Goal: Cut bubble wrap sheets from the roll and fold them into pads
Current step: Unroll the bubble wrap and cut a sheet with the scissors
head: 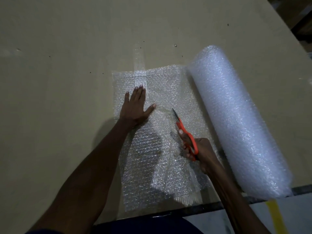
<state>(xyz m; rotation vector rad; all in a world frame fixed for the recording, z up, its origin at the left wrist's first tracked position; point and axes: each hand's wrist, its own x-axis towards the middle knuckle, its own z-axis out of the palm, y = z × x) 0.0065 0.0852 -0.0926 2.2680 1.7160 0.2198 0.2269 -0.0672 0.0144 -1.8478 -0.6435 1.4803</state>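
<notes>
Sheet [162, 125] is spread flat on the desk [59, 65], unrolled from the roll [236, 119] lying to its right. Left hand [135, 105] is pressed flat on the sheet, fingers straight. Scissors [184, 130] are gripped by the right hand [200, 152], fingers curled through the orange handles, blades over mid-sheet near a partly cut line.

Left hand [135, 105] flattens bubble wrap [162, 92] (right hand [200, 151] holds scissors [185, 134]).
</notes>
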